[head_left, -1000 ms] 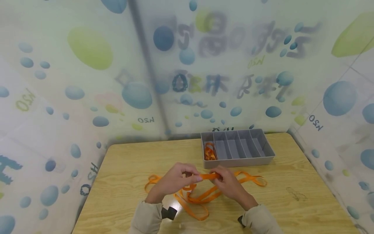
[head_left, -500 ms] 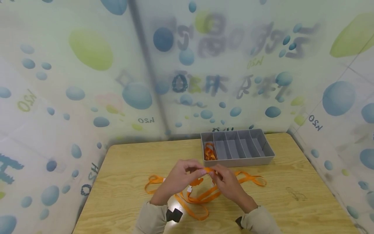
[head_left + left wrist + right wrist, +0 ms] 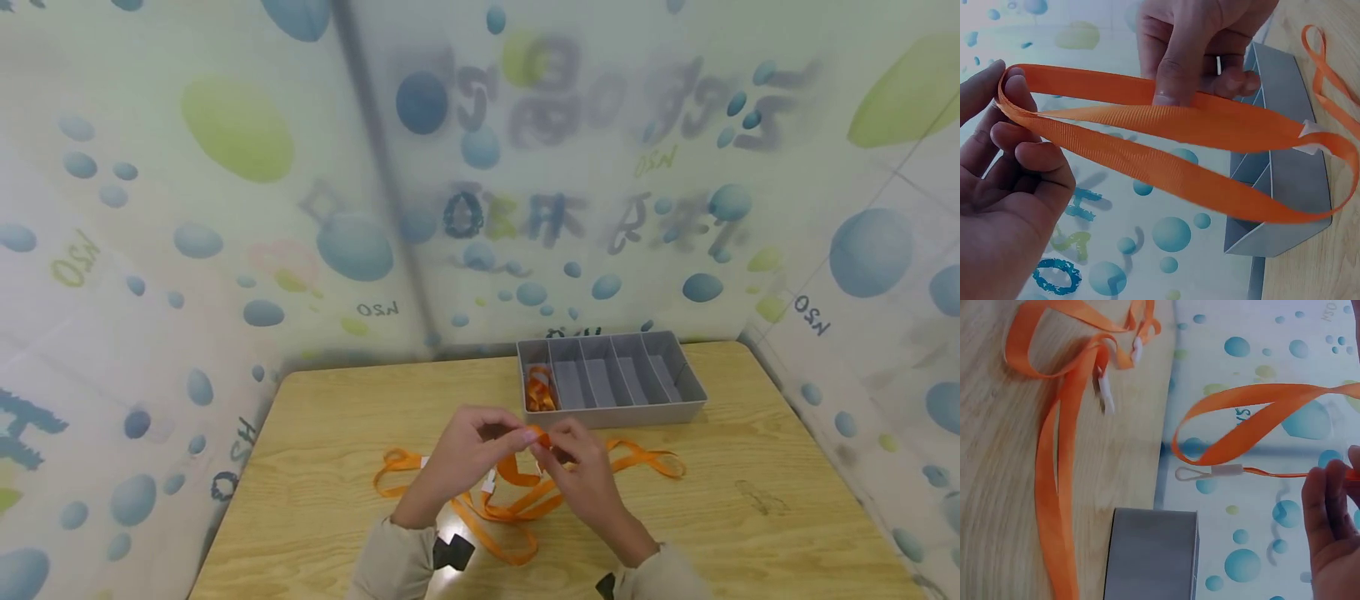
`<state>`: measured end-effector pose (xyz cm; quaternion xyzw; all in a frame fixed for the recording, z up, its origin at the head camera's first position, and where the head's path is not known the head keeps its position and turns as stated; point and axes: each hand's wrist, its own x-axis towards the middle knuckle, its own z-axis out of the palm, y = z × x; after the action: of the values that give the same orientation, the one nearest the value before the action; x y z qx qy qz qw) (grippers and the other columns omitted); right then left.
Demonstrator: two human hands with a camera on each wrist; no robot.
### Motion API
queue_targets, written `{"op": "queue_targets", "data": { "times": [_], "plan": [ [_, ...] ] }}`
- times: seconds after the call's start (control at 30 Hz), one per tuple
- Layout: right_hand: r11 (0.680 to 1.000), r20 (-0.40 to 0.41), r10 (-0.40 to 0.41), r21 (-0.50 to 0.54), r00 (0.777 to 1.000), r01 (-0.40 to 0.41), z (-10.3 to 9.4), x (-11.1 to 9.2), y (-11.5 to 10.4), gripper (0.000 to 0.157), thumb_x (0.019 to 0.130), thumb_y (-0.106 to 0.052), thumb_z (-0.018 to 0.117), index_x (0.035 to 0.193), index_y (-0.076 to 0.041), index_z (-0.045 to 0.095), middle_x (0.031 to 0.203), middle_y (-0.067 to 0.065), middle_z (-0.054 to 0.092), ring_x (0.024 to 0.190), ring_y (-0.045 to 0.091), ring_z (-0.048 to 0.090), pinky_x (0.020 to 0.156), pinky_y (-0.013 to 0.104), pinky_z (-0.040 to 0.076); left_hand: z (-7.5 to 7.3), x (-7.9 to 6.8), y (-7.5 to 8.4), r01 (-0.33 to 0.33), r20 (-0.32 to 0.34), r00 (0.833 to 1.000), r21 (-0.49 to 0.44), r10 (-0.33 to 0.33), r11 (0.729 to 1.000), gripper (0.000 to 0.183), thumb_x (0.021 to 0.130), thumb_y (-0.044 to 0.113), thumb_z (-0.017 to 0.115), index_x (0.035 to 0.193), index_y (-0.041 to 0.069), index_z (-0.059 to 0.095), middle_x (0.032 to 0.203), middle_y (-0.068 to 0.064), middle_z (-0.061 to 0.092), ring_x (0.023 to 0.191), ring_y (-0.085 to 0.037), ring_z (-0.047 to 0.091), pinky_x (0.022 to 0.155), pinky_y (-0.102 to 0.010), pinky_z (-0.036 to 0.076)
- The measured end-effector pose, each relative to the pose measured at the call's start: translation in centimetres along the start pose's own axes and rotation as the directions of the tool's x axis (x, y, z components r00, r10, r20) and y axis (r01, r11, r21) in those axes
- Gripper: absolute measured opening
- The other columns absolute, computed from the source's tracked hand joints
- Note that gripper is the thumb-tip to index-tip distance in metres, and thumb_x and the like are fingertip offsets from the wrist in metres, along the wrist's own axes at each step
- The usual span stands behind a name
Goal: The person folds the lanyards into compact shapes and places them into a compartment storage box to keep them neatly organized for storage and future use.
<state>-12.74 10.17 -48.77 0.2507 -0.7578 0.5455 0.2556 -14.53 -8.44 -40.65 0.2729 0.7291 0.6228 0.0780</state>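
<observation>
Between both hands an orange lanyard [image 3: 1241,128] is held above the table, folded into long loops. My left hand [image 3: 468,450] pinches one bend of it between thumb and fingers. Close beside it, my right hand [image 3: 588,475] pinches the strap; in the left wrist view its thumb [image 3: 1175,78] lies flat against the band. A white sleeve [image 3: 1227,470] with a thin cord loop sticks out from the held lanyard in the right wrist view. Below the hands, more orange lanyards [image 3: 517,508] lie loosely on the table, with white end pieces.
Behind the hands stands a grey divided box [image 3: 615,414]; its leftmost compartment holds bundled orange lanyards [image 3: 538,392]. The wooden table [image 3: 337,425] meets a patterned wall [image 3: 480,283] at the back. Another stretch of lanyard [image 3: 637,454] lies right of the hands.
A short taut stretch of strap showed between the hands a second ago. The hands have since come together, and an orange loop now hangs below the left fingers.
</observation>
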Motion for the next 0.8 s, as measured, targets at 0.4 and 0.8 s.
{"op": "queue_targets", "data": {
  "times": [0.4, 0.8],
  "plan": [
    [0.973, 0.114, 0.16, 0.149, 0.981, -0.176, 0.7, -1.2, -0.3, 0.018, 0.09, 0.011, 0.064, 0.088, -0.006, 0.068, 0.071, 0.006, 0.058, 0.059, 0.003, 0.048, 0.046, 0.023, 0.045, 0.4, -0.2, 0.2, -0.008, -0.049, 0.999, -0.045, 0.005, 0.999, 0.015, 0.094, 0.011, 0.069, 0.093, -0.002, 0.076, 0.09, -0.019, 0.073, 0.074, -0.011, 0.066, 0.069, -0.027, 0.055],
    [0.984, 0.114, 0.042, 0.17, 0.993, -0.061, 1.5, -2.3, -0.8, 0.03, 0.08, 0.001, 0.076, 0.104, -0.01, 0.064, 0.083, 0.004, 0.055, 0.051, 0.008, 0.05, 0.041, 0.024, 0.045, 0.9, 0.1, 0.9, -0.017, -0.115, 0.993, -0.053, 0.011, 0.998, 0.015, 0.093, 0.014, 0.071, 0.091, 0.0, 0.077, 0.083, -0.014, 0.073, 0.072, -0.027, 0.066, 0.066, -0.029, 0.056]
  ]
}}
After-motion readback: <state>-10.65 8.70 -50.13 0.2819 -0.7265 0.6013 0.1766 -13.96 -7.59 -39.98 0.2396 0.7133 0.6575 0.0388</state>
